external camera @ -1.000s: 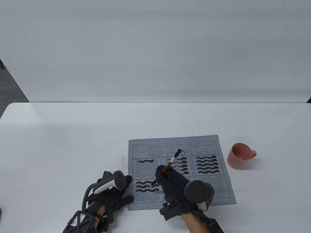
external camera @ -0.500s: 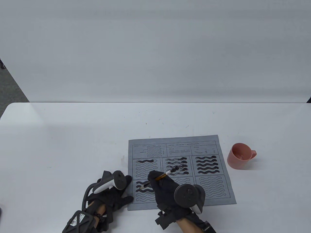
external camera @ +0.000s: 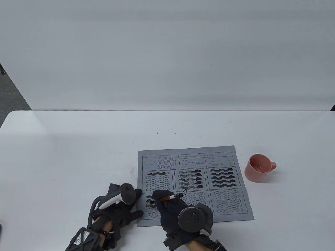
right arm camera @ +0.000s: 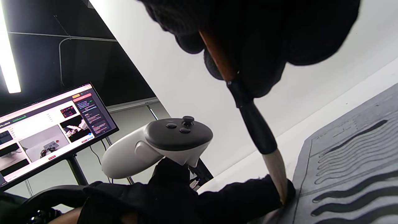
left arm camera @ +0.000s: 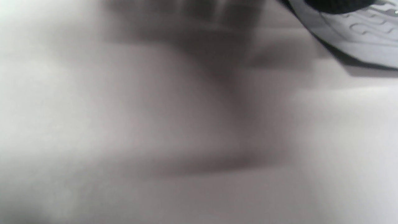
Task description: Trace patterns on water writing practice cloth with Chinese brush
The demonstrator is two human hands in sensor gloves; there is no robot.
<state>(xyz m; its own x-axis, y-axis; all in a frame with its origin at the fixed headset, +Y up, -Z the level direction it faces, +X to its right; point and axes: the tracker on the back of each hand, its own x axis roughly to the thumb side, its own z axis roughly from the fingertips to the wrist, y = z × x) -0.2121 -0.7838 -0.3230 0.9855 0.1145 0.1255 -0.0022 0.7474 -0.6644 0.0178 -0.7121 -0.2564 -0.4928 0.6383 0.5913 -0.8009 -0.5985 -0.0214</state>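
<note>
I see right hand (external camera: 170,209) clamped on brush (external camera: 167,198), swung left to cloth's (external camera: 235,206) lower-left panel | next wave starting | left hand (external camera: 123,211) fingers seemingly flat beside cloth edge.

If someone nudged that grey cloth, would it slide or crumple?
The grey cloth lies thin and flat, so it probably slides easily and flops if lifted. The left hand rests on its edge, seemingly pinning it against the brush strokes.

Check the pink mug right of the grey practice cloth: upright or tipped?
Tipped. The pink mug leans with its mouth facing the camera, interior visible, handle pointing right, beside the grey practice cloth. Water level: cannot tell.
</note>
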